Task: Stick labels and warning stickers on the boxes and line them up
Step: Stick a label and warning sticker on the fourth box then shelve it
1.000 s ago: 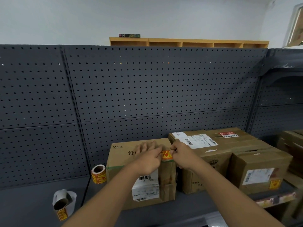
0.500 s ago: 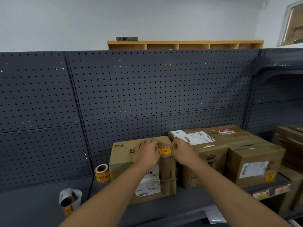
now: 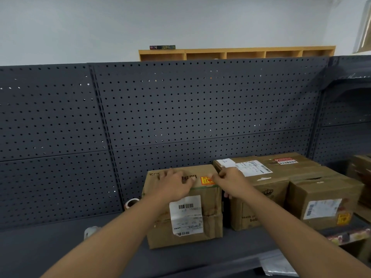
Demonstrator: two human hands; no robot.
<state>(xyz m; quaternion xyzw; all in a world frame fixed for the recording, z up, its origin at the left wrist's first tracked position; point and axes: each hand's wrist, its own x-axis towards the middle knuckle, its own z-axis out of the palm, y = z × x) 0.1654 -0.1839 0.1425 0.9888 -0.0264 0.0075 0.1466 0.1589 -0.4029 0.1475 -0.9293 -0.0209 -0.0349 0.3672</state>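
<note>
A cardboard box point(image 3: 210, 223) with a white barcode label point(image 3: 185, 215) on its front stands on the dark shelf point(image 3: 50, 247). An orange-yellow warning sticker point(image 3: 206, 180) lies on the box top near its front right corner. My left hand point(image 3: 174, 183) rests flat on the box top, left of the sticker, fingers spread. My right hand point(image 3: 230, 181) is at the box's right corner, fingers curled, thumb and forefinger pinching the sticker's right edge. Right of it stand two labelled boxes, a middle one point(image 3: 261, 199) and a right one point(image 3: 321, 193).
A roll of warning stickers point(image 3: 131, 203) stands left of the box, and a second roll point(image 3: 91, 232) peeks out beside my left forearm. A dark pegboard wall point(image 3: 180, 117) backs the shelf. More boxes point(image 3: 361, 173) sit far right. A plastic bag point(image 3: 277, 263) lies below the shelf edge.
My left hand let go of the sticker and moved left to lie flat on the box top. The sticker went from held at the front edge to lying on top.
</note>
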